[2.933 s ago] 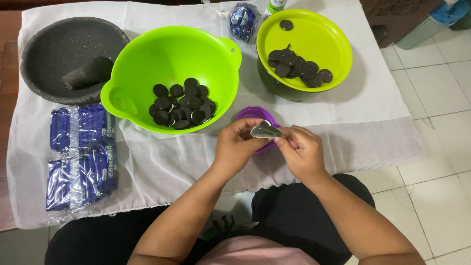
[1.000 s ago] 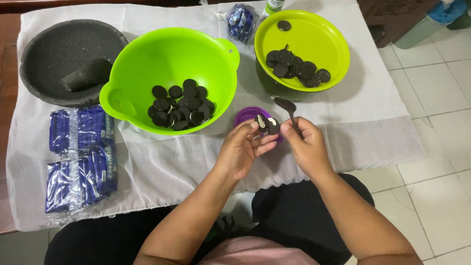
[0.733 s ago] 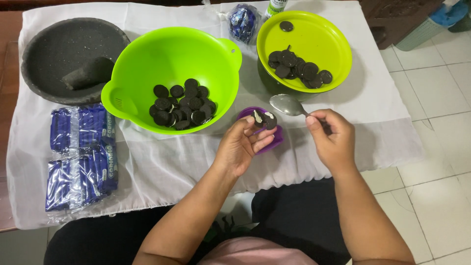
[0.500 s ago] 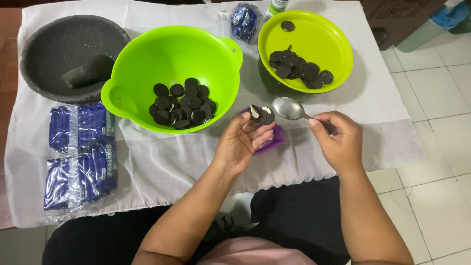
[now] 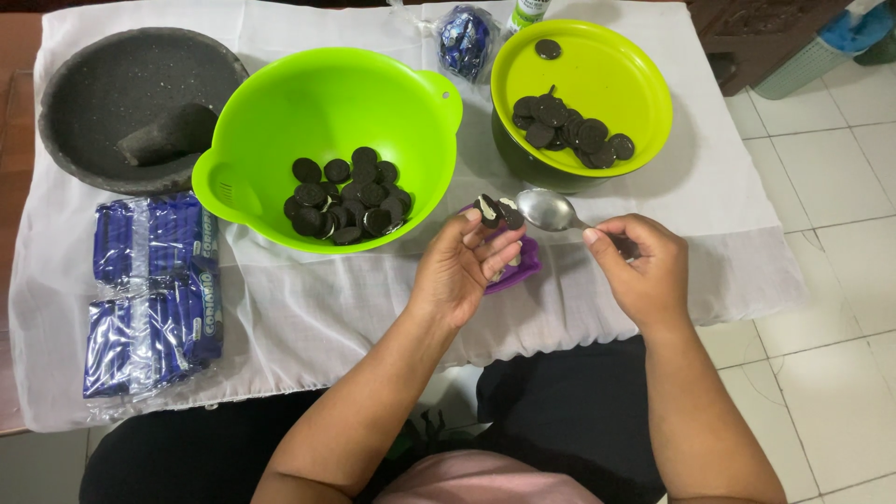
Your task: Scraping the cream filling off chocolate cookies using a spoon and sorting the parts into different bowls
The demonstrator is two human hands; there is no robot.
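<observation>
Since a moment before, right hand (image 5: 644, 266) had drawn its gripped spoon (image 5: 549, 210) off the split cookie (image 5: 497, 212) pinched in left hand (image 5: 462, 271) above the purple cup (image 5: 520, 266); scraping step seemingly mid-way, next calling for spoon edge under the cream.

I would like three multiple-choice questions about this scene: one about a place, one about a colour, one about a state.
1. Where is the stone mortar?
A. far left on the cloth
B. on the floor
C. inside the big bowl

2. What colour is the small container beneath the left hand?
A. red
B. purple
C. white

3. What is the right hand doing?
A. resting empty
B. gripping a packet
C. holding a metal spoon

Answers: 1 A, it sits at the table's left end. 2 B, its purple rim shows beside the fingers. 3 C, fingers pinch the spoon's handle.
</observation>
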